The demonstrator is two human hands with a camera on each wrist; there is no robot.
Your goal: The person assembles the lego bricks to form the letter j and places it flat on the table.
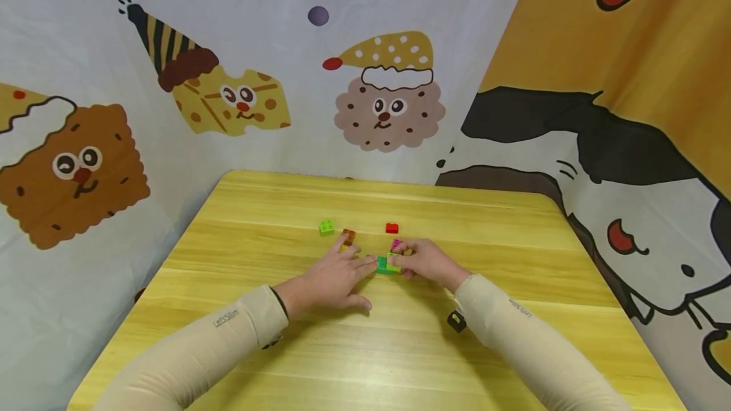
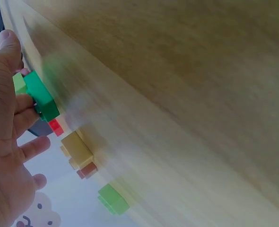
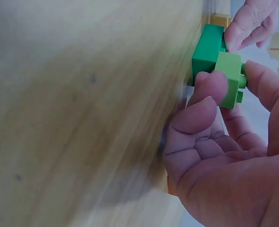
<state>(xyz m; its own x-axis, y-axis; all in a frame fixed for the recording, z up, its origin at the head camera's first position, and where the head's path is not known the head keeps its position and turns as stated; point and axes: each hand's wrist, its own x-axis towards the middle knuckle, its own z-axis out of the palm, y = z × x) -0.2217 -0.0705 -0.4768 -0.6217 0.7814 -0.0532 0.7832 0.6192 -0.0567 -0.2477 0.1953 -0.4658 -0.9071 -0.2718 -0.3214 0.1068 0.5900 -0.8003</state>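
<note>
Showing plainly in left-wrist view, the yellow brick (image 2: 77, 149) half-hides from overhead.

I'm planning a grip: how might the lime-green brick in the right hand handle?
The lime-green brick looks stiff, its edges crisp under the pinching right hand. Its small size suggests little weight; flat sides make rolling unlikely.

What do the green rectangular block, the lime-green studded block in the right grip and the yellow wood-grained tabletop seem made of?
Green rectangular plastic-looking block: probably smooth moulded plastic; even colour, crisp edges.
Lime-green studded plastic-looking block: likely the same, satin-looking; uniform colour, rounded studs.
Yellow flat wood-grained tabletop: wood or printed laminate, can't tell which; soft reflections suggest a sealed finish.
</note>
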